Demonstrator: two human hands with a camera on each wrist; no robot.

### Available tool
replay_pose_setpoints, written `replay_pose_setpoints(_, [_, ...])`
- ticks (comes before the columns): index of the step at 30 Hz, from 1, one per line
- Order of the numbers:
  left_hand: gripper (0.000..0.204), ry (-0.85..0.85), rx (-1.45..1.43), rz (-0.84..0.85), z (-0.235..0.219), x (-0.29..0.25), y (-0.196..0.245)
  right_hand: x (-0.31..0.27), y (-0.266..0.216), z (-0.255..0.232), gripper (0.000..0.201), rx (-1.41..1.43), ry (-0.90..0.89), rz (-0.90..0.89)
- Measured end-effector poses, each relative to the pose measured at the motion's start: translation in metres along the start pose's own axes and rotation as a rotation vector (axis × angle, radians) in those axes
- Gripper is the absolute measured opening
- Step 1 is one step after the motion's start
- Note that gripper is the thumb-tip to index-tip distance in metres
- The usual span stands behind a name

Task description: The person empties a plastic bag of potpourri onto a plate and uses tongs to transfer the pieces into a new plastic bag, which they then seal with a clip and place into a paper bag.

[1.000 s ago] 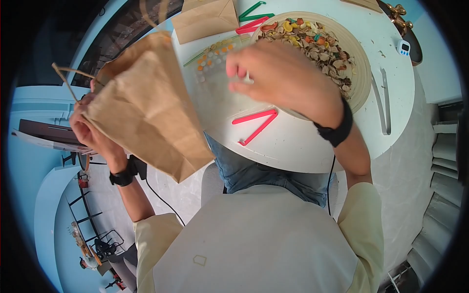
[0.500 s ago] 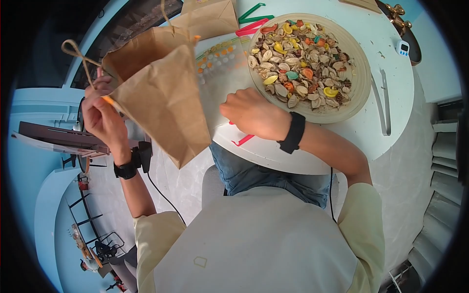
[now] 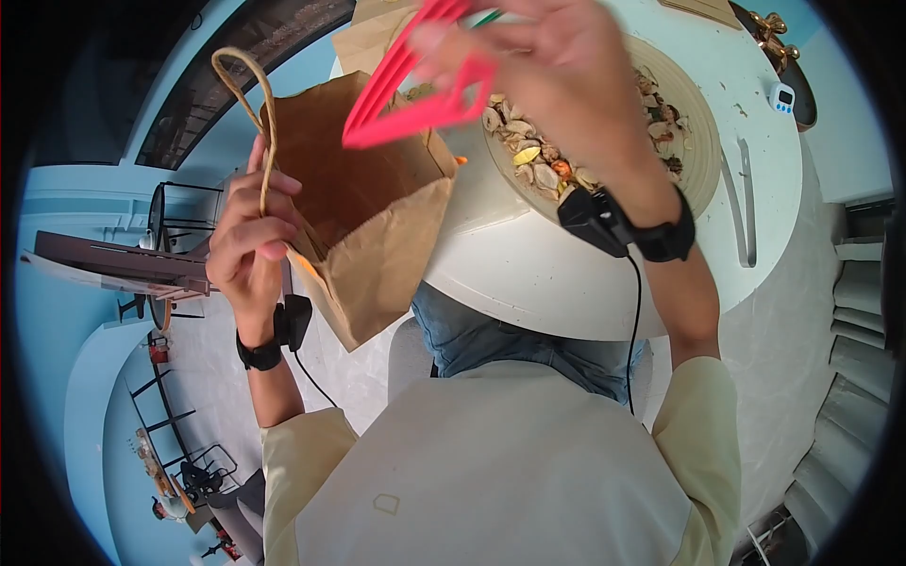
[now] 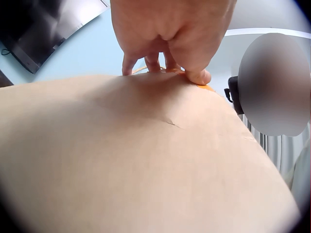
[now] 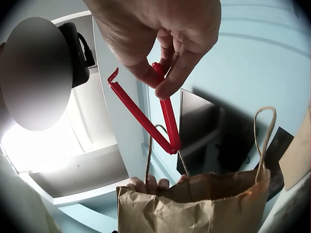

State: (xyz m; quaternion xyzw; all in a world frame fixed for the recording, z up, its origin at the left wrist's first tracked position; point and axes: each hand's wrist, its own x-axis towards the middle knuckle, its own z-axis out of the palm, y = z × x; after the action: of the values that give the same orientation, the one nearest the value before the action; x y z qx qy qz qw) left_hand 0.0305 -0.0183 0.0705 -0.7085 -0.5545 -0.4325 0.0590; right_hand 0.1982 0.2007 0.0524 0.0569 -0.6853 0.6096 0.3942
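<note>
A: Where does the grip sit?

B: The right hand (image 3: 557, 66) pinches one arm of a red plastic V-shaped bag clip (image 3: 415, 80) between thumb and fingertips. In the right wrist view, the right hand (image 5: 160, 34) has those fingers (image 5: 170, 85) closed on one bar near its free end, and the clip (image 5: 146, 114) hangs open, its hinge pointing down.

A: And below it?

B: The hinge hangs just above the open mouth of a brown paper bag with twisted paper handles (image 5: 194, 206). From the head view the clip is raised over the bag (image 3: 363, 203), apart from its paper.

A: What does the other hand do?

B: The left hand (image 3: 250, 236) grips the bag's rim and one looped handle, fingers curled round them, holding the bag upright in the air beside the table edge. The left wrist view shows the left hand (image 4: 167, 34) with fingertips tucked over the bag's top edge and the bag's side (image 4: 136, 160) filling the frame.

A: What lies around?

B: A round white table (image 3: 547, 274) carries a wide shallow bowl (image 3: 703, 156) of dried petals and pods in beige, orange and yellow, partly hidden by the right arm. A pale pair of tongs (image 3: 741, 203) lies to the bowl's right, and a small white timer (image 3: 781, 94) beyond them. Another brown paper bag (image 3: 359, 38) lies flat past the held one. Both wrists wear black straps.
</note>
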Motion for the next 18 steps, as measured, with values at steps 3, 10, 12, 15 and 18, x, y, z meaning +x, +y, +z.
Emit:
replay_pose_setpoints(3, [0.038, -0.023, -0.009, -0.006, 0.002, -0.001, 0.009, -0.013, 0.01, 0.006, 0.025, -0.021, -0.055, 0.092])
replay_pose_setpoints(10, [0.037, 0.01, 0.022, -0.015, -0.008, -0.012, 0.013, -0.019, -0.027, -0.002, 0.063, -0.522, -0.543, 0.316])
replay_pose_setpoints(12, [0.036, 0.038, 0.044, -0.024, -0.009, -0.013, 0.01, -0.032, -0.01, 0.001, 0.057, -0.561, -0.586, 0.201])
replay_pose_setpoints(15, [0.031, 0.05, 0.061, -0.021, -0.016, -0.013, 0.002, -0.032, 0.001, 0.01, 0.042, -0.628, -0.628, 0.109])
replay_pose_setpoints(18, [0.027, 0.091, 0.091, -0.037, -0.035, -0.01, -0.01, -0.029, 0.009, 0.029, 0.026, -0.565, -0.487, -0.008])
